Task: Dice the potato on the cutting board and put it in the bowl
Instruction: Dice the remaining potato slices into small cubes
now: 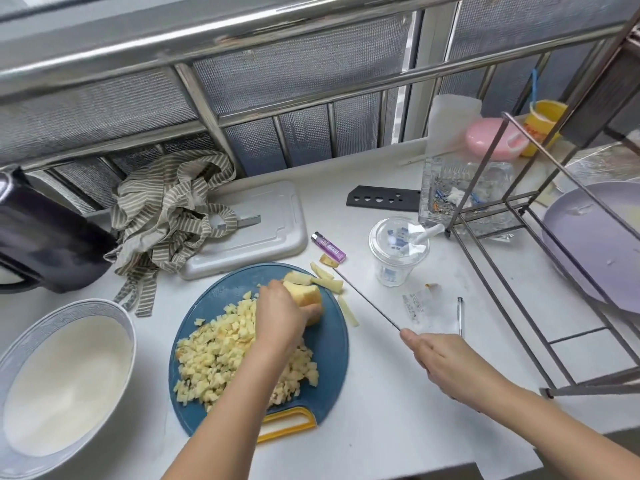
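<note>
A round blue cutting board [329, 348] with a yellow handle lies in front of me. A heap of diced potato [214, 355] covers its left half. My left hand [282, 315] grips a peeled potato chunk [306, 294] at the board's far edge. A few potato strips [327, 280] lie by the far right rim, one [348, 311] on the counter. My right hand [440, 358] holds a knife [367, 299] to the right of the board, blade seen edge-on and pointing toward the strips. The white bowl [65, 365] stands to the left, with nothing in it.
Behind the board lie a grey board [263, 230], a striped apron [169, 216] and a purple lighter [329, 247]. A plastic cup [396, 251], a black knife sheath [382, 199], a pen [460, 315] and a metal rack [540, 271] holding a lilac plate stand right. A dark kettle [45, 237] sits far left.
</note>
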